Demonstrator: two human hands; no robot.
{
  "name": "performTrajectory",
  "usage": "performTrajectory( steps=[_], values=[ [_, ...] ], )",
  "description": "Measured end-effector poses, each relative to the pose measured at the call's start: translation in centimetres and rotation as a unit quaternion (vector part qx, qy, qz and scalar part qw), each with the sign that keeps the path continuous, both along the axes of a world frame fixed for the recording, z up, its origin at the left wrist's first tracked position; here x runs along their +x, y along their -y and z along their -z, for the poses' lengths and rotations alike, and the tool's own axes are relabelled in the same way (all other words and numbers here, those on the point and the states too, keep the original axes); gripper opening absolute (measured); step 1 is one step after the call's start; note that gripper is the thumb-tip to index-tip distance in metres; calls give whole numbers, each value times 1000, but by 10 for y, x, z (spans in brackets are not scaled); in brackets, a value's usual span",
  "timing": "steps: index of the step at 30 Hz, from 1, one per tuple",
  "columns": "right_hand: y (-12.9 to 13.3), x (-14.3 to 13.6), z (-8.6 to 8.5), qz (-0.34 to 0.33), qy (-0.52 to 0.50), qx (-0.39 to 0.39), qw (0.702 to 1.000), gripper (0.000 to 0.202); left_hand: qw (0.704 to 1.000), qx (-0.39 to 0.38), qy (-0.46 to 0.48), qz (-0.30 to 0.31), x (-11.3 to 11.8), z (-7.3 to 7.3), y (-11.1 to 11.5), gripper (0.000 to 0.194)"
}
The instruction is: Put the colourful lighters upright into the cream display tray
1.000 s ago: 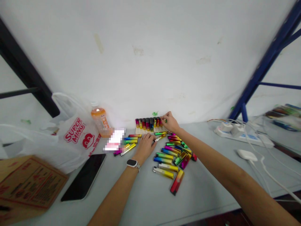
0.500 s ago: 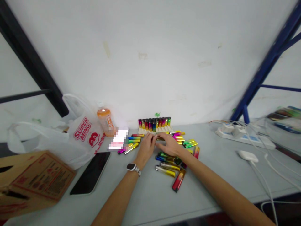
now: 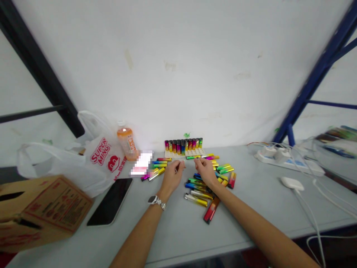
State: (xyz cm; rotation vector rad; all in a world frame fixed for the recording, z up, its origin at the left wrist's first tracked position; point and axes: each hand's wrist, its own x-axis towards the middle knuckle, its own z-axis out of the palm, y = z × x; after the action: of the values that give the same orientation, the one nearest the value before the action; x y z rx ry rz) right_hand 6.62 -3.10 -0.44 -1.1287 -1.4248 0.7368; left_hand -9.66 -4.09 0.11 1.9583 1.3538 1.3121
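left hand (image 3: 173, 174): curled, contents unclear | right hand (image 3: 206, 172): curled beside loose lighters (image 3: 195, 200), grip hidden | upright lighters (image 3: 182, 147) in white holder (image 3: 193, 153)

Location type: plain indoor work area, makeshift in fit-out; whether it belongs to a workshop, an office or a dormitory cannot be determined; a grey table (image 3: 175, 234) stands against a white wall (image 3: 200, 85) bearing scuffs and stains; a black metal post (image 3: 41, 70) slants at left, a blue metal frame (image 3: 309, 74) at right; a power strip (image 3: 295, 164) with plugged adapters and loose white cables (image 3: 318, 219) indicates mains supply; a printed carrier bag (image 3: 100, 156), a drink bottle (image 3: 127, 143) and a cardboard box (image 3: 58, 204) indicate casual personal use.
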Motion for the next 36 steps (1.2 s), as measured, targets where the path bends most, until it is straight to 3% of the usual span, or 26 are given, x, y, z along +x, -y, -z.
performTrajectory(
  steps=[5, 12, 19, 24, 30, 36],
  values=[
    [-4, 3, 3, 22, -38, 3, 999, 39, 999, -7, -39, 19, 2, 5, -1, 44],
    [0, 2, 1, -4, -85, -9, 996, 47, 998, -16, -44, 36, 2, 8, -1, 42],
    [-6, 5, 3, 23, -102, -20, 994, 38, 998, -21, -48, 46, 3, 10, -2, 40],
    [-4, 3, -4, -35, -145, -32, 988, 44, 997, -23, -56, 49, 3, 9, -2, 39],
    [-5, 19, -15, -99, -102, 19, 990, 43, 996, -26, -67, 54, 3, 9, -1, 36],
    [-19, 44, -17, -111, -72, -25, 991, 43, 993, -1, -97, 63, 6, 6, -6, 30]
  ],
)
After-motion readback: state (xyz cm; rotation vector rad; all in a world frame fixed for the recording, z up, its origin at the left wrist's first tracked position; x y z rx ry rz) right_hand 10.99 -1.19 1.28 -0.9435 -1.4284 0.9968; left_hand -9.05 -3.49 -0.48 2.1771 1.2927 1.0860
